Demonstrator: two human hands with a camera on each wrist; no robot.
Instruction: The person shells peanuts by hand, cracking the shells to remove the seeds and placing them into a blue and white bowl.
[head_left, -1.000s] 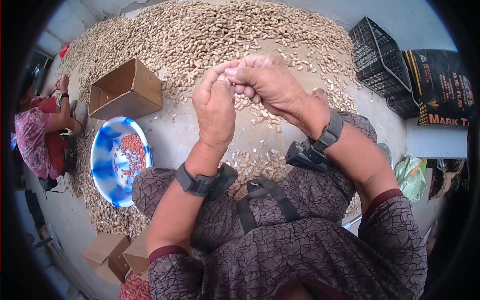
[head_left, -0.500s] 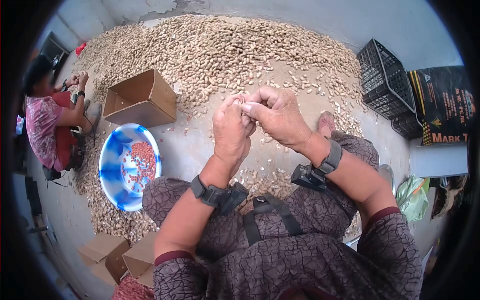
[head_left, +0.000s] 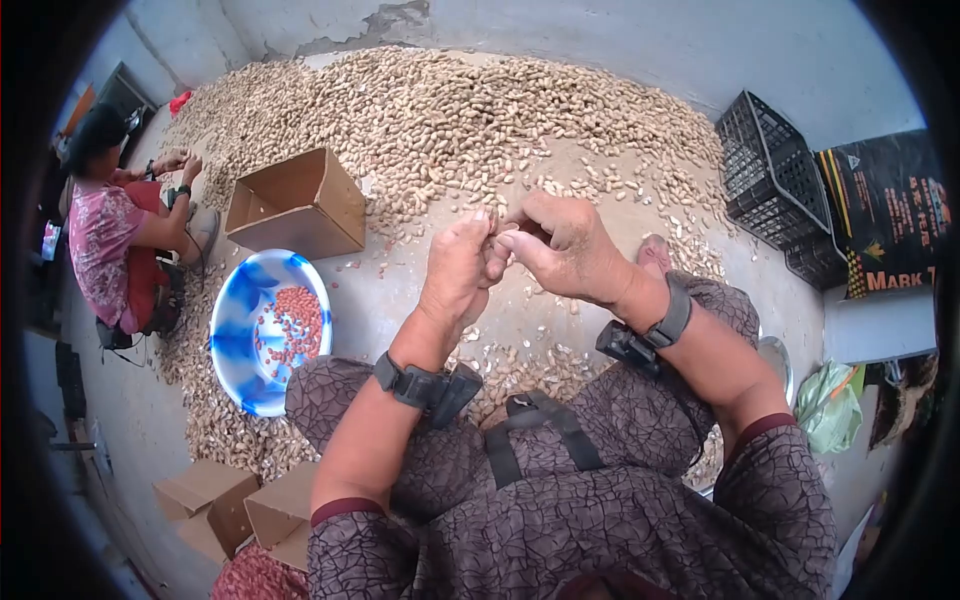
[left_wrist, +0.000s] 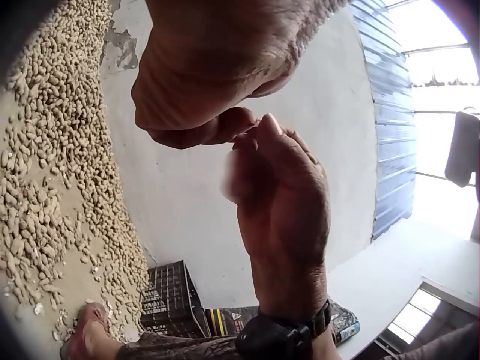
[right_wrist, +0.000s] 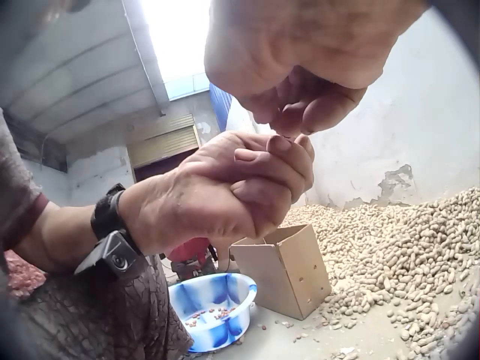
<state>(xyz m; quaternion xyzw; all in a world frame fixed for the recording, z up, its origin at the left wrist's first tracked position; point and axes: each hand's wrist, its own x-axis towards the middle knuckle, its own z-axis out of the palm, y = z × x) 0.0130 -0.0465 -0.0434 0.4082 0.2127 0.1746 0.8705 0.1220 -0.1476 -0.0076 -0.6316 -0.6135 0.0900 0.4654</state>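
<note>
In the head view the left hand and right hand meet fingertip to fingertip above the floor. Both pinch a small thing, largely covered by the fingers, that looks like a peanut. The left fingers are curled into the palm, with the thumb pointing up. From the right wrist view, the left hand lies just below the right hand, their tips touching. A blue and white basin with red peanut kernels stands left of the hands. Behind them spreads a large heap of unshelled peanuts.
A cardboard box stands behind the basin, with more boxes at lower left. Another person sits at far left. Black crates and a black sack are at right. Shells lie between the legs.
Both hands have moved slightly down in the head view as the whole scene shifted down and right. The right fingers have arched more, with its thumb still against the left fingertips.
</note>
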